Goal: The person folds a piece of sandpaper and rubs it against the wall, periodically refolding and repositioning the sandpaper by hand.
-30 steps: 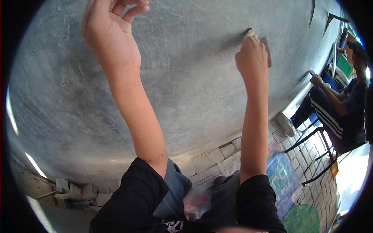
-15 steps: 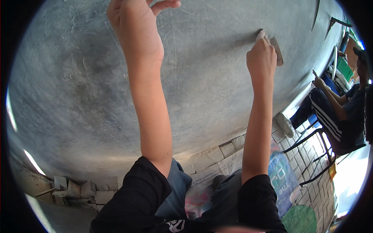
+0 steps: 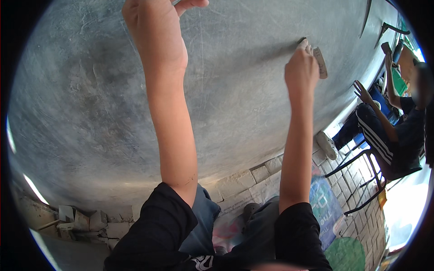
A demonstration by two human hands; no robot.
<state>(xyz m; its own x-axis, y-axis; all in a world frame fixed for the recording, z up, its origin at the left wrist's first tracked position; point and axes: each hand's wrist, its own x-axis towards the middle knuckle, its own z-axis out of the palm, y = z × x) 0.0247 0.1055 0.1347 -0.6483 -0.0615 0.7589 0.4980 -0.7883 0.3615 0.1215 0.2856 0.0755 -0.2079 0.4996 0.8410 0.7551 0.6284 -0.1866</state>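
Note:
A large grey wall [image 3: 226, 99], scratched and mottled with darker patches, fills most of the view. High on the right, my right hand [image 3: 301, 67] is closed around a flat, greyish-brown piece of sandpaper [image 3: 320, 62]. The sandpaper's edge sticks out to the right of the knuckles, close to the wall; most of it is hidden by the hand. My left hand [image 3: 156, 27] is raised at the top edge, its thumb stretched out to the right. The other fingers are cut off by the frame, and nothing shows in this hand.
At the right, a person [image 3: 407, 131] sits on a black metal chair [image 3: 373, 180], one hand near the wall. A pale brick floor [image 3: 361, 226] lies below, partly covered by a printed blue sheet [image 3: 327, 207]. Loose blocks [image 3: 81, 221] are stacked at lower left. Dark brackets [image 3: 384, 29] jut out upper right.
My right hand has shifted slightly down and left with the sandpaper. The left hand has barely moved. The seated person has raised one arm and spread the other hand.

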